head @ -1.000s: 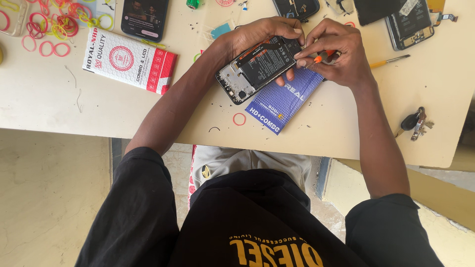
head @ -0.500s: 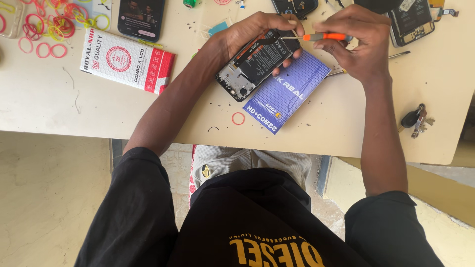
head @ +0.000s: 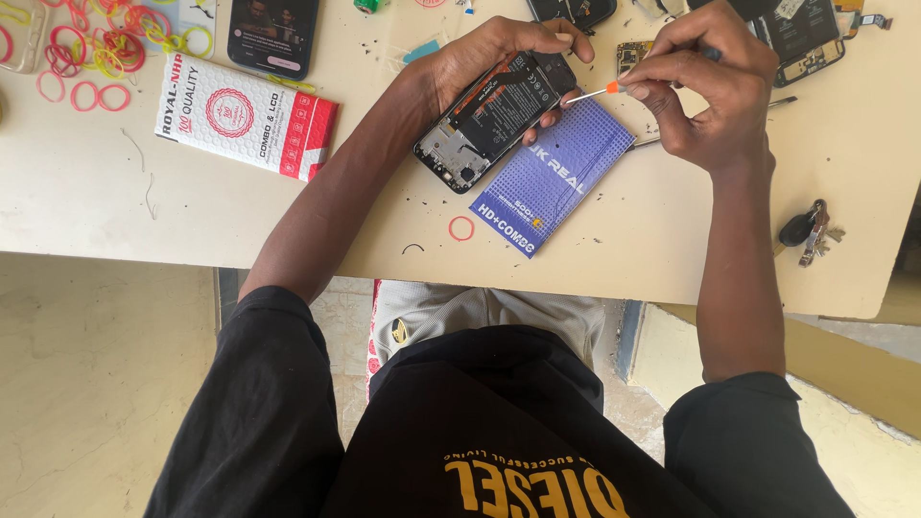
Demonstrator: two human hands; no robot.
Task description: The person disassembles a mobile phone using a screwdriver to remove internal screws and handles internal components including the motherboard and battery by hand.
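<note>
Two hands over the surface point(head: 614, 259), left hand point(head: 480, 58) gripping opened phone point(head: 494, 120), right hand point(head: 715, 91) pinching small screwdriver point(head: 600, 92), tip at phone's edge, blue box point(head: 554, 177) beneath.

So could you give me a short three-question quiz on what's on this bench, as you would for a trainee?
1. True or false: the left hand holds the opened phone with its back cover off.
2. What do the right hand fingers pinch: (a) the keys, (b) a thin orange-collared screwdriver, (c) a rubber band?
3. What lies flat under the phone?

Key: 1 true. 2 b. 3 the blue box.
</note>
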